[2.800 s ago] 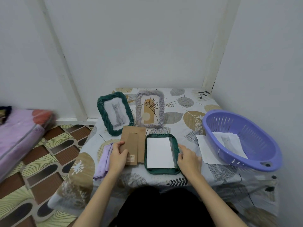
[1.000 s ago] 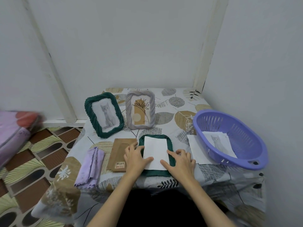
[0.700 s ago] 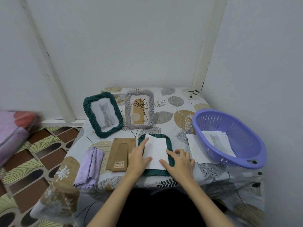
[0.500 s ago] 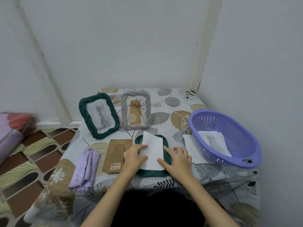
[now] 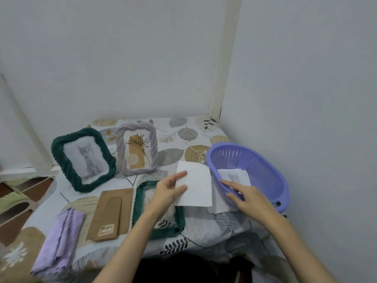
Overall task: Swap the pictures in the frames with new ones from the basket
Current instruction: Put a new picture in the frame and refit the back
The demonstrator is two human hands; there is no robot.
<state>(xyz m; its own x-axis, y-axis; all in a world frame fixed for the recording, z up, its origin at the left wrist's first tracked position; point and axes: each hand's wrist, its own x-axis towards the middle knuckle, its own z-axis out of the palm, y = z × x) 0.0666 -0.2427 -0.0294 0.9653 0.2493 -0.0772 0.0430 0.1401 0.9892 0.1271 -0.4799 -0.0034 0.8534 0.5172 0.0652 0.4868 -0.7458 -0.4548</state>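
Note:
A dark green frame (image 5: 136,207) lies face down at the table's front, its back open. My left hand (image 5: 167,190) is above it and pinches a white picture sheet (image 5: 196,185), held up between the frame and the purple basket (image 5: 267,166). My right hand (image 5: 245,196) reaches over the basket's near rim with straight fingers and holds nothing. Several pictures (image 5: 234,176), the top one showing a cat, lie in the basket. The frame's brown backing board (image 5: 110,213) lies to its left.
Two frames stand at the back: a green one with a cat picture (image 5: 82,159) and a grey one with a plant drawing (image 5: 137,150). A folded purple cloth (image 5: 59,240) lies front left. Loose white sheets (image 5: 219,208) lie beside the basket. Walls close the back and right.
My left hand lifted the white sheet out of the flat green frame and carried it right, toward the basket. My right hand left the frame and moved to the basket rim.

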